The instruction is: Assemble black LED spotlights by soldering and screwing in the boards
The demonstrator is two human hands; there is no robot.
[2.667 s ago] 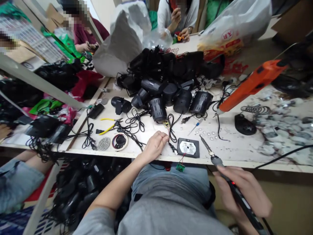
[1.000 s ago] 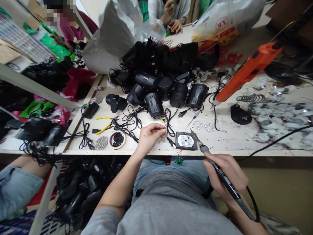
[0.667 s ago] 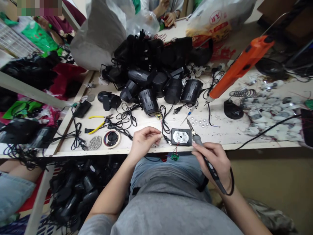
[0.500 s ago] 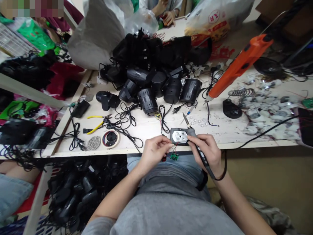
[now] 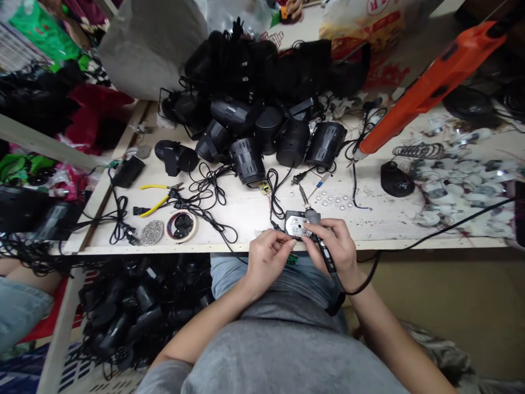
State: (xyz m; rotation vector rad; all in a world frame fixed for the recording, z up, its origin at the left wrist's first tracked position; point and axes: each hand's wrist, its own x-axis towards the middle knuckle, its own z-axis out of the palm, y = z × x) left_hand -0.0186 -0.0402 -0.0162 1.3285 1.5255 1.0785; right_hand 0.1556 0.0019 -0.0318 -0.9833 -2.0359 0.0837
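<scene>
My right hand (image 5: 334,246) is closed round a soldering iron (image 5: 315,232), whose tip points up and away over the table edge. Its black cord runs off to the right. My left hand (image 5: 266,257) is pinched shut beside it, fingers at a small green circuit board (image 5: 292,259) that hangs on thin wires just below the table edge. Between the two hands lies a black plate with a round white LED board (image 5: 297,224), partly covered by my fingers.
A heap of black lamp housings (image 5: 262,120) fills the table's back. Yellow-handled pliers (image 5: 158,198), a solder reel (image 5: 181,225), loose cables and small lenses (image 5: 334,201) lie nearer. An orange tool (image 5: 430,87) hangs at right. Another person's hand (image 5: 293,8) shows at the top.
Both hands have come together at the table's front edge. My right hand brought the soldering iron in from the right; my left hand left the wires and moved to the green board.
</scene>
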